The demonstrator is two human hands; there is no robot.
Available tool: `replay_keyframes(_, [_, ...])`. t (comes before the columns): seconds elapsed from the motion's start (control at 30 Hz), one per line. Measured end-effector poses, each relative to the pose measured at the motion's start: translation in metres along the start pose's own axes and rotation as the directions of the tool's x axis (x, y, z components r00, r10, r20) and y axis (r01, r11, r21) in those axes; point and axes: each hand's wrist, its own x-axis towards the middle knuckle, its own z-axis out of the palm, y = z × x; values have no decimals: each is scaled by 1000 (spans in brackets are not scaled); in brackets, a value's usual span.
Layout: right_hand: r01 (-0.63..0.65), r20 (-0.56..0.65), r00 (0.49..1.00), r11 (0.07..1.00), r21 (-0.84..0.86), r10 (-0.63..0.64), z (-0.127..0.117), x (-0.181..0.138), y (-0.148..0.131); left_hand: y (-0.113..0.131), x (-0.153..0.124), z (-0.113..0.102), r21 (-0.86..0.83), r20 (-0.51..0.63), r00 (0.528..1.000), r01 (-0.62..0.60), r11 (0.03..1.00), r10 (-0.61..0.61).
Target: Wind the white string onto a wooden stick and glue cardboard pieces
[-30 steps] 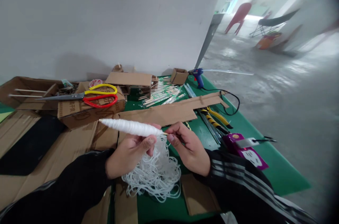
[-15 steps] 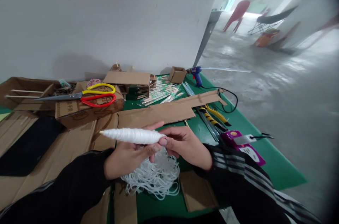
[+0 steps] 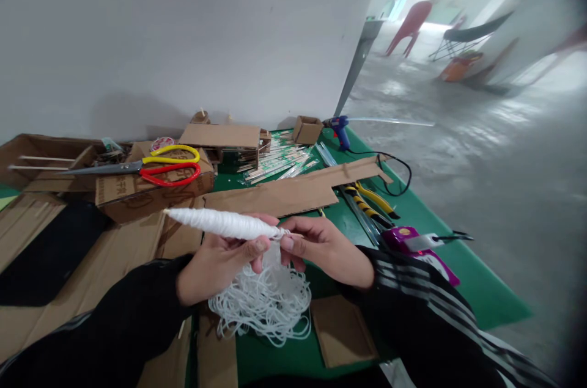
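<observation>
A stick wound with white cord [image 3: 220, 223] lies across both hands, thick in the middle and tapering to a bare wooden tip at the left. My left hand [image 3: 220, 263] is closed round its middle from below, thumb on the near side. At the right end, my right hand [image 3: 316, 247] pinches the stick where the cord is twisted round it; a bit of bare stick shows there. Under the hands, a loose heap of white cord [image 3: 270, 305] spreads over the green table [image 3: 261, 366].
Scissors [image 3: 169, 168] rest on a cardboard box [image 3: 151, 198] at the left. A cardboard strip [image 3: 275, 192] lies beyond the hands. Pliers [image 3: 373, 201], a purple device [image 3: 422, 253] and a blue glue gun [image 3: 340, 131] with its cable are along the right edge. Packaged sticks [image 3: 279, 162] lie at the back.
The wound stick has shifted slightly left and tilts more, its left tip higher. My right hand has slid a little right, uncovering the twisted cord and bare stick at that end.
</observation>
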Motion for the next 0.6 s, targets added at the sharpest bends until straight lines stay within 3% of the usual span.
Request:
replay_keyframes(0.13, [70, -39, 997, 995, 68, -67, 0, -1, 0, 1, 0, -1, 25, -13, 999, -36, 999, 37])
replay_keyframes(0.23, [169, -100, 979, 981, -91, -178, -3, -2, 0, 1, 0, -1, 31, -26, 998, -51, 998, 52])
replay_keyframes(0.37, [190, -117, 961, 908, -374, -249, -3, -2, -2, -1, 1, 0, 1, -6, 1000, -21, 1000, 21])
replay_keyframes(0.6, [219, -83, 957, 877, -427, -280, 4, -3, -6, -9, -1, 5, -32, 44, 998, 54, 998, -53])
